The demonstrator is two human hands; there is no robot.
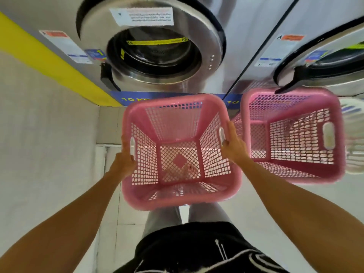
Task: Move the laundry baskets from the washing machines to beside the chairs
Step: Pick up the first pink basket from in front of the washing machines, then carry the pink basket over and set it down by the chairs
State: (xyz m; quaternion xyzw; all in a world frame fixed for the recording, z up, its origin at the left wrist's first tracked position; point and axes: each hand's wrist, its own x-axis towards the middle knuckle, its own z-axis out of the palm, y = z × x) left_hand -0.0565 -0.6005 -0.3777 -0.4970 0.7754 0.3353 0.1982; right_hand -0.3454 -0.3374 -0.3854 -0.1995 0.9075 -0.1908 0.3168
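head view: a blue strip under the steel washing machine reads "10 kg" in yellow; the door sticker's print is too blurred to read. the left hand and right hand each grip a side handle of the near pink basket — lattice plastic, rounded rim, empty — held before the machine. a second pink basket sits just right.

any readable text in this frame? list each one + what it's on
"10 KG": blue strip under the left washer, last letters partly cut off.
"10": blue strip under the right washer, rest hidden by a basket.
"1": blue sticker on the left washer.
White door label, yellow band, other stickers: unreadable.
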